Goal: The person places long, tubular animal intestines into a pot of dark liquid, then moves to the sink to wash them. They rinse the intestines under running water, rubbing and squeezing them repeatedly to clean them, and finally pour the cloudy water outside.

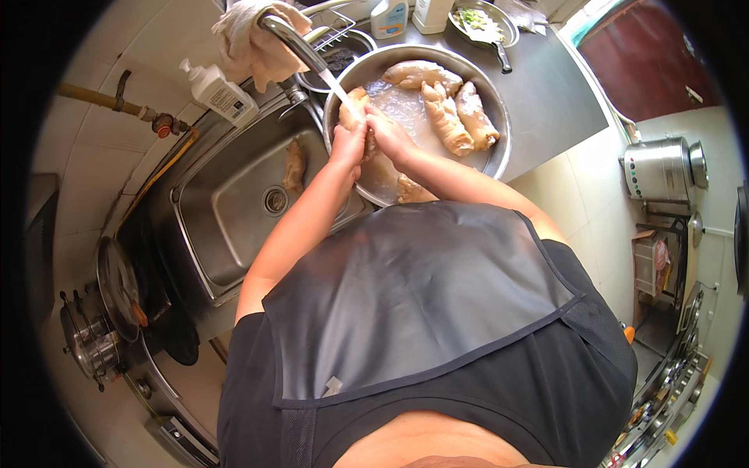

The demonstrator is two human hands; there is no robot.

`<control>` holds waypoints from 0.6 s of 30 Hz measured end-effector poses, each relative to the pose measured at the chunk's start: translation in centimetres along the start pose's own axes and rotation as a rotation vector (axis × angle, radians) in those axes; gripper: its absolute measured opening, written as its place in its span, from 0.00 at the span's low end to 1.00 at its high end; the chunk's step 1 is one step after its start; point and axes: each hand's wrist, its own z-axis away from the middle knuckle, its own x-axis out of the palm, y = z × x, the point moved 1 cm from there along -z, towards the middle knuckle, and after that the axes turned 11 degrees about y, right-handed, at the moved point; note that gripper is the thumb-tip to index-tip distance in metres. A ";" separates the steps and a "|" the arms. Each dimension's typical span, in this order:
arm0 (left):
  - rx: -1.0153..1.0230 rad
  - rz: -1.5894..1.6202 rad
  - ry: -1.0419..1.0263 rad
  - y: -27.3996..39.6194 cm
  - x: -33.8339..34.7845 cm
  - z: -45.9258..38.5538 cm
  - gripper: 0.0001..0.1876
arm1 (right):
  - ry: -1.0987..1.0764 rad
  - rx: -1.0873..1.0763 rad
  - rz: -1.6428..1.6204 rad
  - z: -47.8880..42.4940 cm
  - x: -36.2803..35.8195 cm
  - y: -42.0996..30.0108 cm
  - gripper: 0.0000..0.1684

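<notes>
Both hands are together over the left side of a wide metal basin point(504, 126) that holds water. My left hand point(349, 142) grips a pig's trotter point(353, 105) from its lower end. Fingers of my right hand point(387, 131) close around the same trotter from the right. A stream of water point(342, 93) from the metal faucet point(292, 42) runs onto it. Several more trotters lie in the basin, among them a trotter point(447, 120) at the right and another trotter point(421, 75) at the far side. One trotter point(412, 190) is partly hidden by my apron point(409, 292).
Left of the basin is a steel sink point(225, 205) with a single trotter point(294, 164) near its drain point(275, 200). A pump bottle point(221, 93) stands on the sink's back ledge. Behind the basin, a knife point(502, 57) rests across a bowl point(512, 29) of chopped greens. A cloth point(251, 44) drapes the faucet.
</notes>
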 end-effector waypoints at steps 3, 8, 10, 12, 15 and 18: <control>0.213 -0.084 -0.094 -1.0 -0.3 0.1 0.23 | 0.048 0.014 0.178 -0.7 0.5 -1.0 0.44; 0.304 -0.183 -0.267 -0.1 0.3 3.1 0.28 | 0.204 0.083 0.400 -3.7 -1.3 -0.9 0.52; 0.194 -0.178 -0.245 0.2 -0.3 4.2 0.30 | 0.204 0.127 0.315 -3.1 -2.3 -1.9 0.53; 0.195 -0.098 -0.275 0.3 -1.1 4.5 0.30 | 0.126 0.182 0.306 -2.2 -3.4 -3.0 0.52; 0.088 0.007 -0.313 2.3 -3.4 6.4 0.31 | 0.172 -0.422 0.882 -2.0 -6.6 -1.6 0.44; 0.113 0.112 -0.302 2.9 -8.2 7.6 0.29 | 0.297 -0.608 1.264 1.3 -9.2 -3.9 0.40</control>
